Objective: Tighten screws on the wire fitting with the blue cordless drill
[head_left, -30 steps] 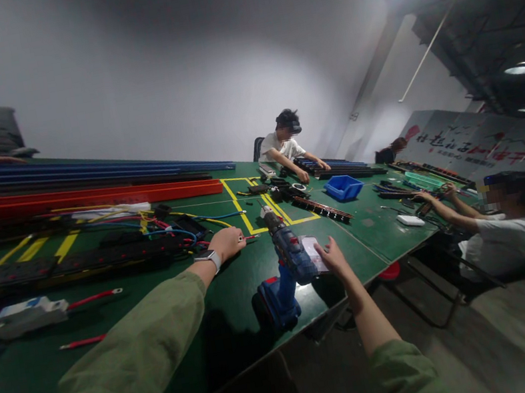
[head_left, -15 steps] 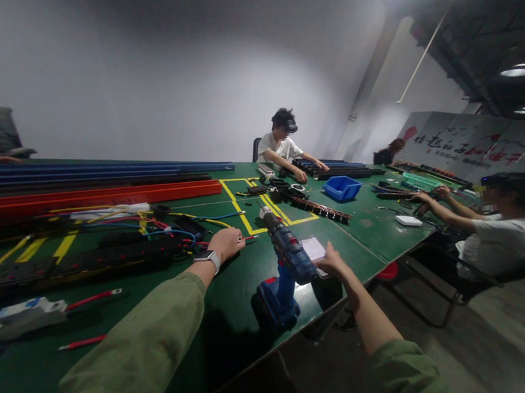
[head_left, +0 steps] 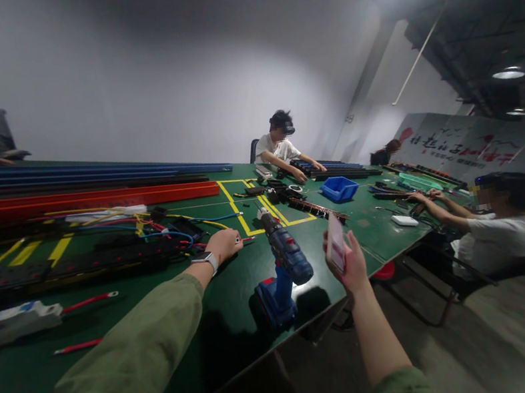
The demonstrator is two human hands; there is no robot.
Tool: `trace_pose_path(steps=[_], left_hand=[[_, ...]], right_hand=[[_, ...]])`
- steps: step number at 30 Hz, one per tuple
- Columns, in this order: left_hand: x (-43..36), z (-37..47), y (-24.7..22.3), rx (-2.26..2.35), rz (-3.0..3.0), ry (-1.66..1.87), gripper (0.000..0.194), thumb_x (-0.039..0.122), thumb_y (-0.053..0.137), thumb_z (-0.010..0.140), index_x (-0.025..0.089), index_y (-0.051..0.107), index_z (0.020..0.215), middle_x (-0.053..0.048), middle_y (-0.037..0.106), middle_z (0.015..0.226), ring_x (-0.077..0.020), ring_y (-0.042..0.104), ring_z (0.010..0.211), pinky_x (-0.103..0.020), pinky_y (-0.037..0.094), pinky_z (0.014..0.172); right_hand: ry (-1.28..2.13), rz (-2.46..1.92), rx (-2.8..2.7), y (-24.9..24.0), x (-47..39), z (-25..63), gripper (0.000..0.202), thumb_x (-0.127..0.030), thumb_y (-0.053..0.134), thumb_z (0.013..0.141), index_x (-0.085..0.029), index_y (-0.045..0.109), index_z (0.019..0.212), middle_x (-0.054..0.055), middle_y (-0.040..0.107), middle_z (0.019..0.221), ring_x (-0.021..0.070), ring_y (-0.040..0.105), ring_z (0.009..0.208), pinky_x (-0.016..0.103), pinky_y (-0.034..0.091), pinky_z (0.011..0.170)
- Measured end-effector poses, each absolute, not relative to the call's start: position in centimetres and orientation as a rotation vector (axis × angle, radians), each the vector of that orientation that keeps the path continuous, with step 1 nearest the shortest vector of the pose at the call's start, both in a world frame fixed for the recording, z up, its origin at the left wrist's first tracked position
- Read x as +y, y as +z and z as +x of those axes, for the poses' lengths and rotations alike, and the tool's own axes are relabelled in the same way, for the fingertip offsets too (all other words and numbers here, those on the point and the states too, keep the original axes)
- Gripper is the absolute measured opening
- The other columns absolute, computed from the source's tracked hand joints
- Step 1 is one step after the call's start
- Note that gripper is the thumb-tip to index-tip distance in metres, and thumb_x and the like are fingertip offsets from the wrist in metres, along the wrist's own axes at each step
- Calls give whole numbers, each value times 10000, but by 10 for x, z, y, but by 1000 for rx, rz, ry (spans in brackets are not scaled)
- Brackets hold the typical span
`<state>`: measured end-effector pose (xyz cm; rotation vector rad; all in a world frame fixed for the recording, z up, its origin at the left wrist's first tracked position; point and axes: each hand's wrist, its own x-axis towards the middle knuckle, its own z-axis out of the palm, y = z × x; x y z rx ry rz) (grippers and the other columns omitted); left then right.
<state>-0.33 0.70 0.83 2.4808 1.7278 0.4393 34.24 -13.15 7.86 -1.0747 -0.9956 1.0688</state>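
Note:
My left hand (head_left: 223,245), a watch on its wrist, rests low over the green table with its fingers closed. A thin red cable (head_left: 248,238) pokes out from between its fingertips. In my right hand (head_left: 354,263) is a flat phone (head_left: 337,244) with a pale screen, raised on edge above the table's near edge. Between the two hands a blue and black cordless drill (head_left: 286,250) stands upright on its battery. Left of my left hand lie a black power strip (head_left: 111,257) and loose coloured wires (head_left: 166,225).
Long red channels (head_left: 81,203) and blue rails (head_left: 85,171) run along the back left. A blue bin (head_left: 339,189) stands beyond the drill. A grey-white breaker (head_left: 23,321) with red leads lies front left. Co-workers (head_left: 279,146) sit across and at the right (head_left: 502,229).
My right hand has lifted the phone off the table and turned it upright, moving slightly right. My left hand stays at the red cable. The view has shifted a little.

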Motion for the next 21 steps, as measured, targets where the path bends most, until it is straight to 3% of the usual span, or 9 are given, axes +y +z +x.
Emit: trace_pose_path(steps=[6, 13, 21], left_hand=[[6, -4, 10, 1709, 2499, 448, 336, 424, 525, 840, 175, 729, 936, -135, 721, 954, -240, 671, 896, -280, 469, 767], [4, -2, 11, 1735, 2456, 431, 321, 409, 533, 833, 176, 735, 922, -138, 719, 974, -235, 669, 916, -277, 472, 791], [7, -3, 7, 1713, 2494, 479, 317, 404, 535, 829, 184, 736, 939, -130, 722, 966, -235, 670, 907, -281, 469, 801]], right_hand=[[1203, -779, -1000, 131, -166, 313, 696, -687, 366, 868, -212, 532, 1349, 122, 566, 1351, 309, 518, 1265, 533, 437, 998], [1062, -728, -1031, 199, -196, 299, 658, -621, 450, 865, -205, 515, 1371, 127, 637, 1251, 320, 660, 1031, 518, 522, 869], [879, -777, -1203, 251, -246, 277, 572, -591, 411, 923, -262, 511, 1381, 90, 683, 1169, 279, 709, 879, 432, 579, 735]])
